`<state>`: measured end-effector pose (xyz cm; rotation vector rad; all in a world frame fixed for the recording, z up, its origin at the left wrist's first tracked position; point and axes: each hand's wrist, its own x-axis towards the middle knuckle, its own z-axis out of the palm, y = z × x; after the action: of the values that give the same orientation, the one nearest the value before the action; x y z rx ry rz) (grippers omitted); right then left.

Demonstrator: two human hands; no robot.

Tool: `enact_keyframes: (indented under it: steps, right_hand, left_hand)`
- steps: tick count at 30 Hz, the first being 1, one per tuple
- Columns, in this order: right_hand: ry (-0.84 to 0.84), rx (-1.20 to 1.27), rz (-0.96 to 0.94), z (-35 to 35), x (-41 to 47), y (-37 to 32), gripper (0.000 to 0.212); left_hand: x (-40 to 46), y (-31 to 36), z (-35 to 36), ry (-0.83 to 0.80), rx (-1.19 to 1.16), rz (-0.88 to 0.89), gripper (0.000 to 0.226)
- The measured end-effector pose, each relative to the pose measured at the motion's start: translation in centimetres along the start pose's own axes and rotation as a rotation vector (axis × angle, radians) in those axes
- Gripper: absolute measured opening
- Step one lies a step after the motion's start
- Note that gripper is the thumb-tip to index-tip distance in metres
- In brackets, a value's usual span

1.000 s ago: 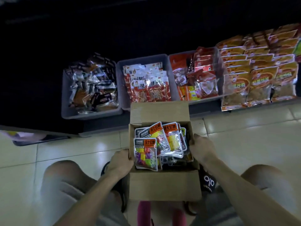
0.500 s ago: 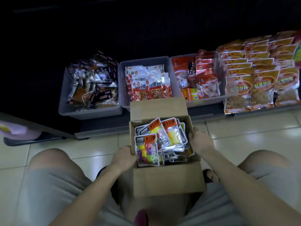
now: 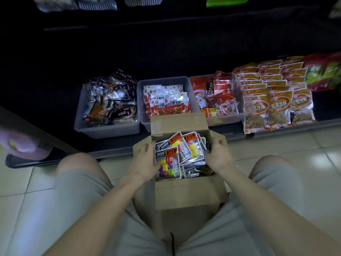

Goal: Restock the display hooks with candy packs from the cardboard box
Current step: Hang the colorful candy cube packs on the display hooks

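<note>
While both hands close round the candy packs (image 3: pixel 181 156) in the cardboard box (image 3: pixel 188 191), left hand (image 3: pixel 145 163) and right hand (image 3: pixel 218 156) fingers curled on the stack, next move likely calls for lifting toward hooks.

I see a plain brown cardboard box (image 3: pixel 190 193) holding clear candy packs (image 3: pixel 168 163) with orange-and-black labels and yellow, green, purple, red cubes. Behind sit grey plastic bins (image 3: pixel 108 129); my shorts (image 3: pixel 83 196) are pale grey.
</note>
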<state>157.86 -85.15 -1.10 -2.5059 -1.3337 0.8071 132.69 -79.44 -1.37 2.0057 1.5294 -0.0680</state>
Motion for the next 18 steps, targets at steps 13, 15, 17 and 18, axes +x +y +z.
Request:
enact_keyframes:
  steps: [13, 15, 17, 18]
  right_hand:
    - [-0.178, 0.357, -0.049, 2.4, -2.6, -5.3, 0.045]
    - [-0.190, 0.397, -0.027, 2.2, -1.8, -5.4, 0.041]
    - [-0.221, 0.395, -0.014, 2.3, -0.7, -5.4, 0.025]
    - [-0.223, 0.371, -0.014, 2.5, -0.3, -5.4, 0.014]
  left_hand:
    - [2.3, 0.9, 0.4, -0.130, 0.250, 0.253, 0.089]
    - [2.8, 1.4, 0.5, -0.149, 0.266, 0.247, 0.090]
    - [3.2, 1.8, 0.8, -0.152, 0.288, 0.217, 0.088]
    - [3.4, 2.0, 0.9, -0.158, 0.293, 0.200, 0.086]
